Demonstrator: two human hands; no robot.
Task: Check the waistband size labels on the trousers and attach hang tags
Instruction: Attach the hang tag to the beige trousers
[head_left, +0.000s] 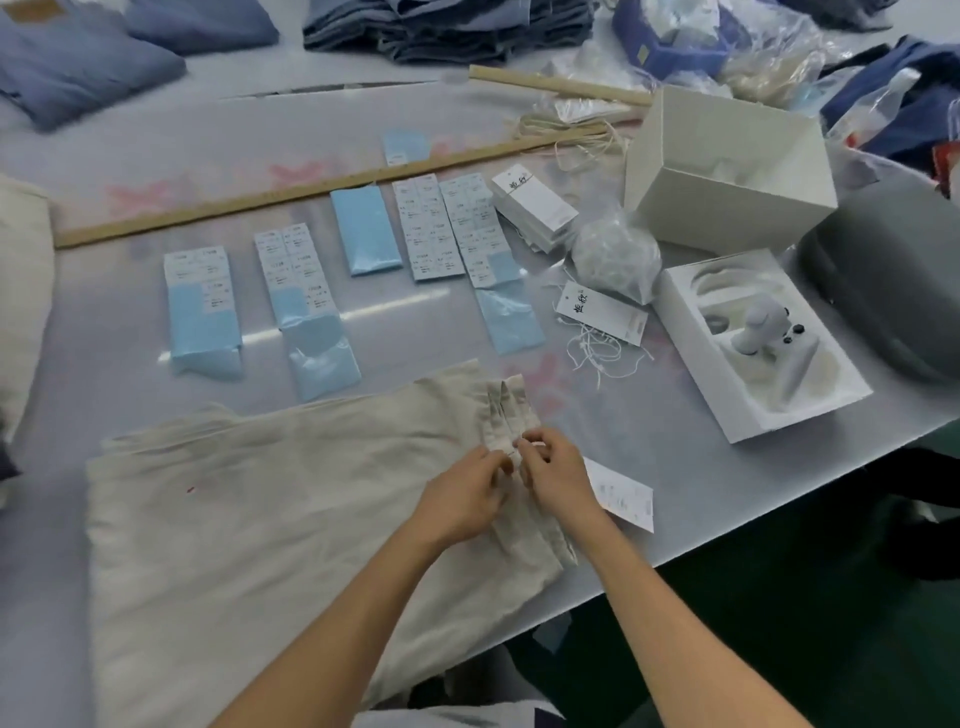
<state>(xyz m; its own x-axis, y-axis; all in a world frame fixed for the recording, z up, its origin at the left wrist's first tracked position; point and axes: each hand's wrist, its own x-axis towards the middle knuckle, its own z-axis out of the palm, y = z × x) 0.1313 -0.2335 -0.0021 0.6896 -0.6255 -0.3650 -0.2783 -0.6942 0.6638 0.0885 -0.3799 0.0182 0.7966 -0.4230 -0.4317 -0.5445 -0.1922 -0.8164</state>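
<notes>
Cream trousers (270, 499) lie flat on the table, their waistband (506, 410) at the right end. My left hand (467, 499) and my right hand (553, 475) meet at the waistband, fingers curled and pinching a thin white tag string against the fabric. A white hang tag (621, 499) lies on the table just right of my right hand, partly hidden under it. Another hang tag (602, 312) with loose strings lies further back, near a stack of hang tags (535, 205).
Several sheets of blue-backed size stickers (358, 270) lie in a row behind the trousers, beyond them a long wooden ruler (322, 189). White boxes (727, 171) and a tray (763, 343) sit at the right, a grey case (893, 280) beside them. Folded blue garments (447, 26) are stacked at the back.
</notes>
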